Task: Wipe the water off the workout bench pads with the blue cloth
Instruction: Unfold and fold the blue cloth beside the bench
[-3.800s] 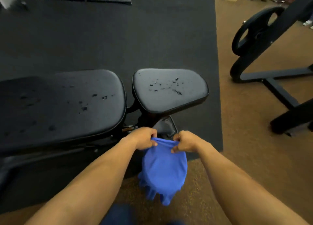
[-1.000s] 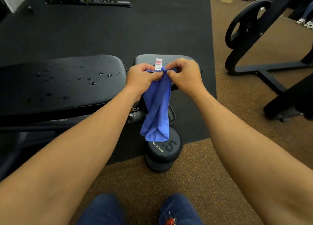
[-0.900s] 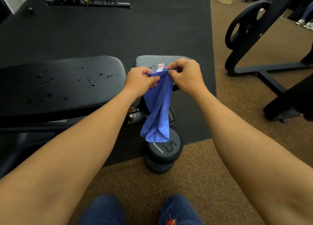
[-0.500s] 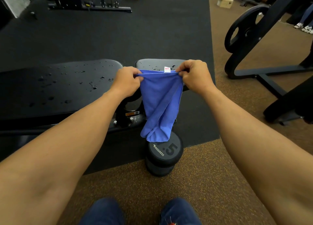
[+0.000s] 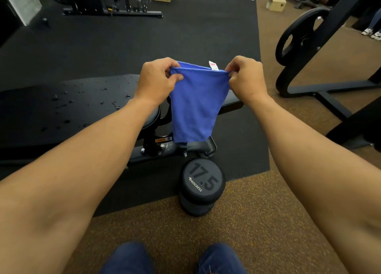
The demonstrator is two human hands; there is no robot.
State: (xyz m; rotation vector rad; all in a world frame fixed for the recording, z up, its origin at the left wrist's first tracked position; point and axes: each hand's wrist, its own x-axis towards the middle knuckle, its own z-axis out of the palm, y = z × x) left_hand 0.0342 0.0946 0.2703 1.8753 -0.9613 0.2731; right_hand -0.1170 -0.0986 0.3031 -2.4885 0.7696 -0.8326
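1. The long pad (image 5: 68,109) lies at your left, dotted with water drops (image 5: 115,105) over its near and far parts; nothing suggests it has been wiped yet.
2. The short pad (image 5: 231,102) sits to the right of it, mostly hidden behind the cloth, so you cannot tell how wet it is.
3. The cloth (image 5: 195,104) hangs in the air above the gap between the pads, touching neither, its white tag (image 5: 213,65) at the top edge.
4. Your left hand (image 5: 156,82) pinches the cloth's top left corner; your right hand (image 5: 246,79) pinches the top right corner.
5. By my reading you are in the preparing step: spreading the cloth. Next, lower it flat onto a pad and sweep across the drops.
6. A dumbbell (image 5: 201,186) stands near your feet; mind it.
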